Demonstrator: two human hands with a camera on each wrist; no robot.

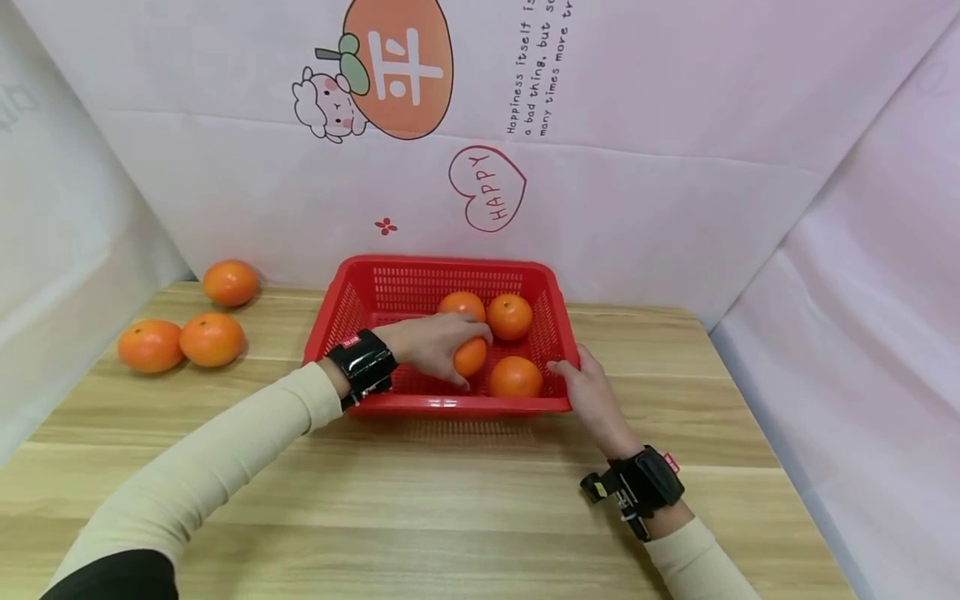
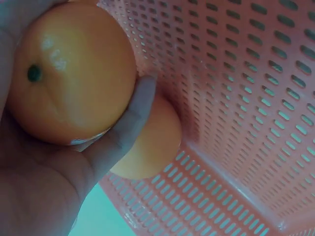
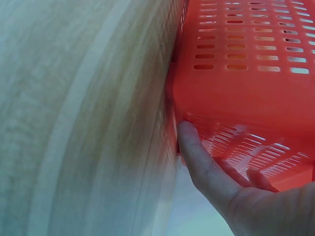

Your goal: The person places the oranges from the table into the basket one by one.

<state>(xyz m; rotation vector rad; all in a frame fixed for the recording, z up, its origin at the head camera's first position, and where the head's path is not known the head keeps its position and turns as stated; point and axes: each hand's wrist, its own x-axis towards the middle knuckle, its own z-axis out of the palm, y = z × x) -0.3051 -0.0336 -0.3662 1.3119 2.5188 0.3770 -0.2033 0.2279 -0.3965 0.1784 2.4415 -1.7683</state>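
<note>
A red plastic basket point(image 1: 450, 406) with slotted walls stands on the table. Inside it, my left hand point(image 1: 427, 343) curls its fingers and thumb round an orange point(image 1: 470, 358). The left wrist view shows this orange point(image 2: 74, 73) stem side out, with another orange point(image 2: 156, 140) behind it by the basket wall. Other oranges in the basket are one at the back point(image 1: 460, 303), one at the back right point(image 1: 511, 317) and one at the front right point(image 1: 516, 377). At the basket's right side, my right hand point(image 1: 592, 396) grips the rim, thumb on top. Its fingers point(image 3: 202, 160) lie against the outer wall.
Three more oranges sit at the table's back left: one at the rear point(image 1: 230, 282), two side by side in front, left point(image 1: 151, 346) and right point(image 1: 212, 339). A printed white cloth point(image 1: 637, 208) hangs behind the wooden table point(image 1: 450, 517), with white cloth on both sides.
</note>
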